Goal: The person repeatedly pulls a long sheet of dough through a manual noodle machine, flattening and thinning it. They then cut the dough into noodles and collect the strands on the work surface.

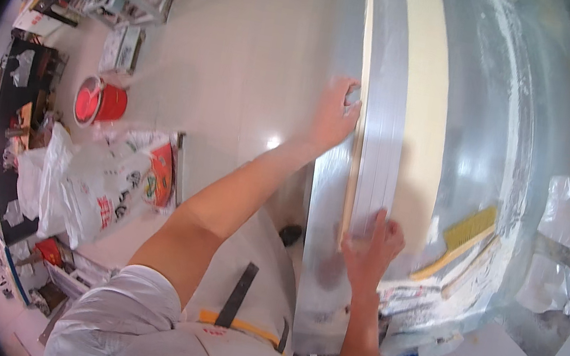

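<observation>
A long pale-yellow sheet, probably dough [426, 111], lies on the metal table [313, 309]. Along its left part rests a grey, grooved metal straightedge [382, 141], with a narrow pale strip [354, 167] showing at its left side. My left hand [338, 118] is at that left edge, farther from me, fingers curled around something small and grey that is mostly hidden; the hand is slightly blurred. My right hand [372, 250] lies on the near end of the straightedge, fingers stretched and thumb spread toward its left edge.
A brush [469, 229] with yellowish bristles lies right of my right hand, by scattered white powder [517, 148]. Two clear plastic bags [569, 213] sit at the table's right. Left on the floor are a red bucket [112, 104] and white sacks [92, 192].
</observation>
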Tool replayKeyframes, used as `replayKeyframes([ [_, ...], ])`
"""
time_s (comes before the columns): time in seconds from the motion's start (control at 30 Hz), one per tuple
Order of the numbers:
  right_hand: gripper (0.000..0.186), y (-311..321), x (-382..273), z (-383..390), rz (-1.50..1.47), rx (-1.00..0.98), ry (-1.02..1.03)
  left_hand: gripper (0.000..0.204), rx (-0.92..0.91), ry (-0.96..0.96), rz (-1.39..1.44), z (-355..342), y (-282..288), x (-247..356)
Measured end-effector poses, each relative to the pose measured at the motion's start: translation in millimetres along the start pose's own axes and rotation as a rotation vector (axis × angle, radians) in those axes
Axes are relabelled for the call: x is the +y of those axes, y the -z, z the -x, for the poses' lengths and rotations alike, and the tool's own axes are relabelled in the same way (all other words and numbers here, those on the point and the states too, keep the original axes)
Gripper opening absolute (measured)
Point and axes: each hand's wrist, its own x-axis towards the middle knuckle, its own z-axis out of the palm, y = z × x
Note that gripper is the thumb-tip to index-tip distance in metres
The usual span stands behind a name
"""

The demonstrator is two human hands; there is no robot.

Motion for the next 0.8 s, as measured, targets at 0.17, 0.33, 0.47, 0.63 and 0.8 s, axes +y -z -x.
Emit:
replayKeyframes([
  [0.17,0.098,14,-12,1,-0.021,-0.06,-0.088,0.08,0.044,-0.143,-0.232,-123,-32,-3],
  [0.33,0.096,24,-19,0,0.013,-0.189,-0.16,0.108,-0.035,-0.121,-0.407,-217,-58,-35],
  [0.47,0.099,22,-14,3,0.031,-0.242,-0.167,0.114,-0.147,-0.094,-0.449,-238,-62,-36],
  [0.63,0.101,21,-21,-3,0.006,-0.271,-0.224,0.113,-0.135,-0.111,-0.417,-243,-58,-42],
  [0.8,0.103,21,-28,-6,0.013,-0.319,-0.28,0.111,-0.112,-0.125,-0.341,-246,-57,-45],
])
